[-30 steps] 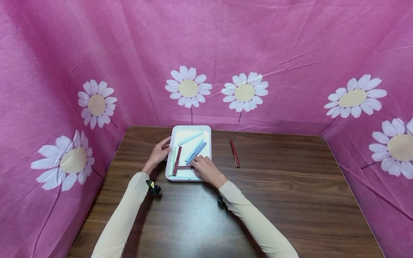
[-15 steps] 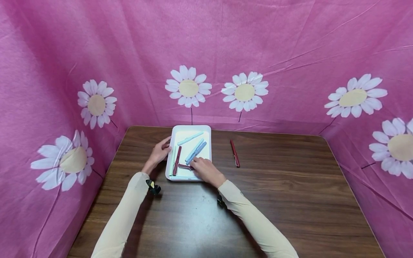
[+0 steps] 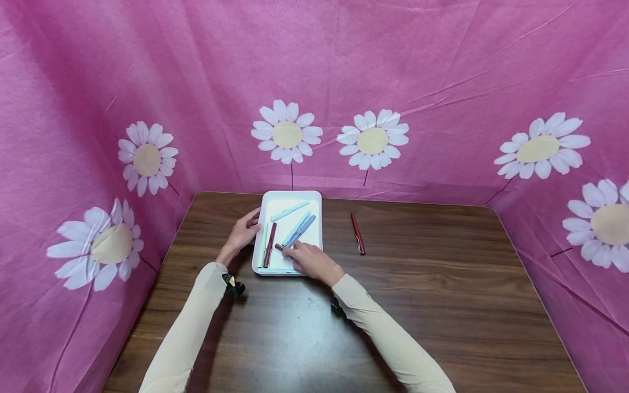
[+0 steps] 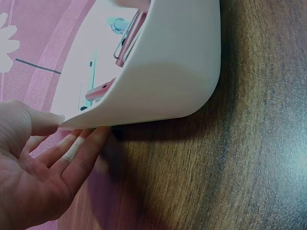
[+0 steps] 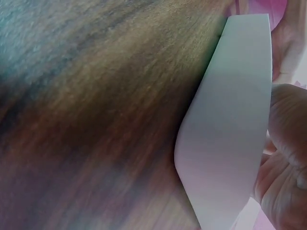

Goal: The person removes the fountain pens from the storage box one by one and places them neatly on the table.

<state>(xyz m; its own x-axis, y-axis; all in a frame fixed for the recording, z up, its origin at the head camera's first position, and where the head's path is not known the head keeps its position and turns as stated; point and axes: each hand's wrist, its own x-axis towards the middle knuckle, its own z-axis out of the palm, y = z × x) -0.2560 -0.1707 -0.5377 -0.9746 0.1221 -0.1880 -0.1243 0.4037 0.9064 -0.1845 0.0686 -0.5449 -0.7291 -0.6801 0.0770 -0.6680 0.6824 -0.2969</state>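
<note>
Fingers of right hand pinching dark red pen, lying crosswise in white tray

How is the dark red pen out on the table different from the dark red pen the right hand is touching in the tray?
The red pen on the table lies alone on bare wood, untouched; the red pen in the white tray, at, lies among other pens, pinched by the right hand. The table pen shows whole; the tray pen is mostly hidden. Both are dark red.
</note>
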